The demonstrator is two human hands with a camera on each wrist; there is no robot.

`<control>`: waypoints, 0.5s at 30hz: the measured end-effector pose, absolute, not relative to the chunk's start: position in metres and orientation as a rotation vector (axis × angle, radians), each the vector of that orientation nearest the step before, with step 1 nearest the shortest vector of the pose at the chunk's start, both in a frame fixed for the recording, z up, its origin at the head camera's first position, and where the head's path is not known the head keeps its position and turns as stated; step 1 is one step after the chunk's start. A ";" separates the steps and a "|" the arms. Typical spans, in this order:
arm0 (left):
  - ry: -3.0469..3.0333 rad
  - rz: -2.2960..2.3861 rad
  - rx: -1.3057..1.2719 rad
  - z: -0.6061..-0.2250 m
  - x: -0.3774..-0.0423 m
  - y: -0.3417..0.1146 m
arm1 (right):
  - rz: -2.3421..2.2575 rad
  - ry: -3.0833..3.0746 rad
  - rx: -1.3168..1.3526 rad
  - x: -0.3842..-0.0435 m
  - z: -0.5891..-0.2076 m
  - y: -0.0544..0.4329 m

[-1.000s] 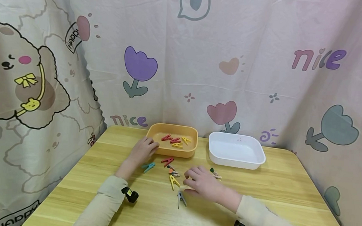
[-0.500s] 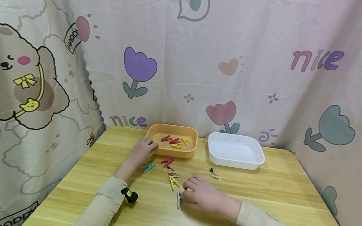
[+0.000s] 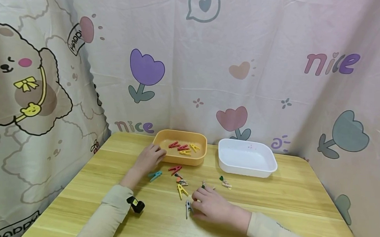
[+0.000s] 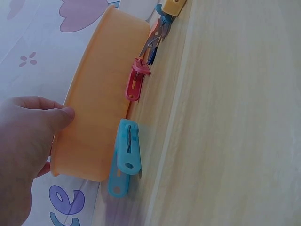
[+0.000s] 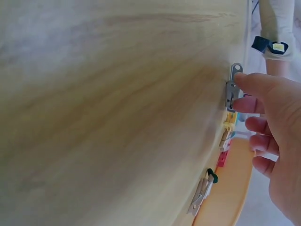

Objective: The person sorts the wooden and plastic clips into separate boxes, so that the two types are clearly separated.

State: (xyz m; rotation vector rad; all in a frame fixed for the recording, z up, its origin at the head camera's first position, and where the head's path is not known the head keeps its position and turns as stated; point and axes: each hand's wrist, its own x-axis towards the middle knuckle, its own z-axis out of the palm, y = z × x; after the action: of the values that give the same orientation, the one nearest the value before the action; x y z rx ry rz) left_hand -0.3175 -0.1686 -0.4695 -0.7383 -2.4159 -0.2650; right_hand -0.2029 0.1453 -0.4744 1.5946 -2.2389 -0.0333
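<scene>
My left hand (image 3: 148, 158) grips the left end of the orange tray (image 4: 91, 103), thumb against its outer wall and fingers behind the rim. Red and yellow clothespins lie in that tray. My right hand (image 3: 216, 206) is low over the table, with thumb and forefinger pinching a grey clothespin (image 5: 232, 89); its other fingers are loosely bent. A yellow clothespin (image 3: 182, 191) lies just beyond the grey one. Farther back are a red clothespin (image 3: 175, 170), a teal clothespin (image 4: 128, 150) and small wooden clips (image 3: 181, 181).
A white tray (image 3: 247, 173) stands to the right of the orange one. Between it and my right hand lie small wooden clips with a green heart (image 3: 226, 183). Another small clip (image 3: 203, 184) shows just past my right fingers. A printed curtain (image 3: 191, 79) hangs behind the wooden table (image 3: 285, 200).
My right hand has come down and slightly toward me onto the grey clothespin, uncovering a small clip behind its fingers. The left hand keeps its hold on the orange tray.
</scene>
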 end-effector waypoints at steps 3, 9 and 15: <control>-2.414 -0.265 -0.738 -0.470 -0.318 -0.169 | -0.053 -2.230 1.594 -0.203 -0.475 0.144; -2.421 -0.265 -0.738 -0.470 -0.320 -0.169 | -0.063 -2.260 1.590 -0.203 -0.475 0.143; -2.414 -0.260 -0.742 -0.471 -0.319 -0.169 | -0.061 -2.283 1.585 -0.204 -0.477 0.142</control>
State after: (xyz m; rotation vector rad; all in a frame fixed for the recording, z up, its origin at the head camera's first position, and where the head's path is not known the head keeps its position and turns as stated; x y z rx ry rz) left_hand -0.3189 -0.1690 -0.4708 -0.7418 -2.4144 -0.2598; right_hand -0.2039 0.1422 -0.4765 1.5853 -2.2834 -0.0606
